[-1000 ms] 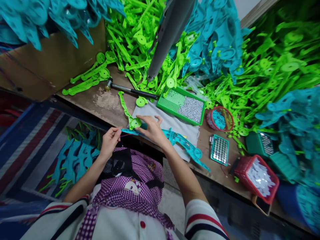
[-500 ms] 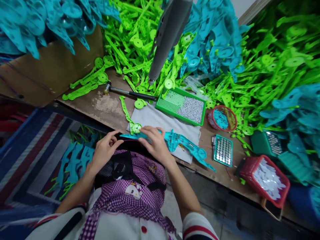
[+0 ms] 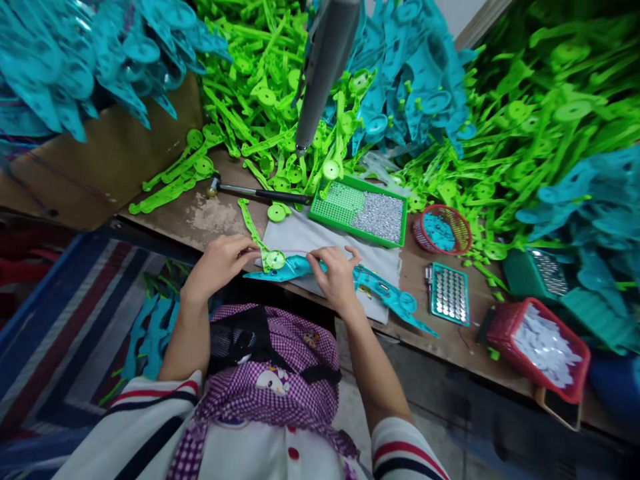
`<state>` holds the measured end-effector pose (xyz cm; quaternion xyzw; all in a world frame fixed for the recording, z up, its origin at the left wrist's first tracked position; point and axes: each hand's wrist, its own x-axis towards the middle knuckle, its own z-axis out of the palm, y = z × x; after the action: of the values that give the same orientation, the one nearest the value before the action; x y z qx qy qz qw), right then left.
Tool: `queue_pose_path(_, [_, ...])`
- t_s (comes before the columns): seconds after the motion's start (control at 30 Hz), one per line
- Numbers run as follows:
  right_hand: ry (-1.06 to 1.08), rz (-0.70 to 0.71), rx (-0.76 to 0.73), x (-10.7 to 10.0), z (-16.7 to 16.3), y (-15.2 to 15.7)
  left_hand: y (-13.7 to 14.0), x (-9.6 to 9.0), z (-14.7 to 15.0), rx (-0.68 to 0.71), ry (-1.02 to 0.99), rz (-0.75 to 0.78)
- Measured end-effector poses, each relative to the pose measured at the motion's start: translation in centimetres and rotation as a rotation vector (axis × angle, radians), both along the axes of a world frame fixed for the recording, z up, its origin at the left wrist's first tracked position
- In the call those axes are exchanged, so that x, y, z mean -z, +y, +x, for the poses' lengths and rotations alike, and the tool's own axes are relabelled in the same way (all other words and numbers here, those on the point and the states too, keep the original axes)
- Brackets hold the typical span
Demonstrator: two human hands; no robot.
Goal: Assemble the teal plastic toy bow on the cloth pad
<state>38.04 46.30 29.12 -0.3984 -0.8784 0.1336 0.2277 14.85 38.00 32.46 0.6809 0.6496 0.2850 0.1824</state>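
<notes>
A long teal plastic shell [image 3: 287,269] lies along the table's front edge on a grey cloth. A bright green plastic arm [image 3: 254,230] with a round disc end rests over its left part. A thin pinkish wire [image 3: 296,253] stretches above the shell between my hands. My left hand [image 3: 223,265] is closed in a pinch at the wire's left end, beside the green arm. Over the middle of the shell, my right hand [image 3: 336,275] pinches the wire's other end with thumb and forefinger. That hand covers part of the shell.
A hammer [image 3: 260,193] lies behind the cloth [image 3: 320,230]. Nearby are a green tray [image 3: 357,233] of small metal parts, a red basket [image 3: 469,230], a teal tray of round metal discs [image 3: 449,293] and a red bin [image 3: 505,337]. Green and teal parts are heaped behind.
Both hands have moved: the left rightward and up, the right rightward along the shell. The wire has shifted from in front of the shell to above it.
</notes>
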Motion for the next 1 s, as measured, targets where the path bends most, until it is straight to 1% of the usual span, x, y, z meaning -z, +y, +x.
queue_pose_path(0.07, [-0.019, 0.025, 0.014, 0.3, 0.2, 0.5, -1.0, 0.9, -1.2, -0.008, 0.032, -0.055])
queue_pose_path(0.17, [-0.072, 0.008, 0.07, 0.8, 0.4, 1.1, -2.5, 1.9, -2.7, -0.043, 0.021, -0.091])
queue_pose_path(0.27, [-0.157, -0.025, 0.102, 0.0, 0.4, 1.0, -3.2, 2.5, -3.4, -0.116, 0.003, -0.078])
queue_pose_path(0.33, [-0.181, 0.008, 0.042, -1.4, -0.2, 0.2, -3.2, 2.8, -3.2, -0.135, 0.028, -0.063])
queue_pose_path(0.4, [-0.154, 0.042, -0.107, -3.1, -1.6, -1.2, -3.0, 2.9, -2.5, -0.076, 0.054, -0.046])
queue_pose_path(0.43, [-0.13, 0.03, -0.219, -3.8, -2.6, -1.8, -2.8, 2.8, -2.0, -0.025, 0.055, -0.03])
queue_pose_path(0.5, [-0.091, -0.076, -0.455, -4.6, -5.0, -2.7, -2.6, 2.5, -1.1, 0.058, 0.03, 0.019])
queue_pose_path(0.53, [-0.075, -0.161, -0.512, -4.6, -6.1, -2.8, -2.5, 2.3, -0.8, 0.07, 0.007, 0.042])
queue_pose_path(0.57, [-0.057, -0.26, -0.532, -4.5, -7.1, -2.8, -2.5, 2.0, -0.5, 0.06, -0.024, 0.061])
queue_pose_path(0.63, [-0.021, -0.448, -0.491, -4.1, -8.4, -2.3, -2.4, 1.6, -0.3, -0.008, -0.119, 0.082])
queue_pose_path(0.7, [0.001, -0.564, -0.427, -3.8, -8.9, -1.7, -2.2, 1.6, -0.3, -0.099, -0.235, 0.09])
queue_pose_path(0.77, [0.005, -0.596, -0.4, -3.7, -8.9, -1.0, -2.0, 2.2, -0.4, -0.191, -0.321, 0.094])
queue_pose_path(0.83, [-0.005, -0.587, -0.405, -3.8, -8.9, -0.1, -1.7, 2.9, -0.6, -0.25, -0.344, 0.079])
queue_pose_path(0.93, [-0.068, -0.603, -0.438, -3.4, -9.1, 1.8, -1.0, 3.7, -1.4, -0.242, -0.311, 0.023])
queue_pose_path(1.0, [-0.119, -0.612, -0.405, -3.0, -9.5, 3.5, -0.1, 3.9, -2.7, -0.218, -0.261, 0.005])
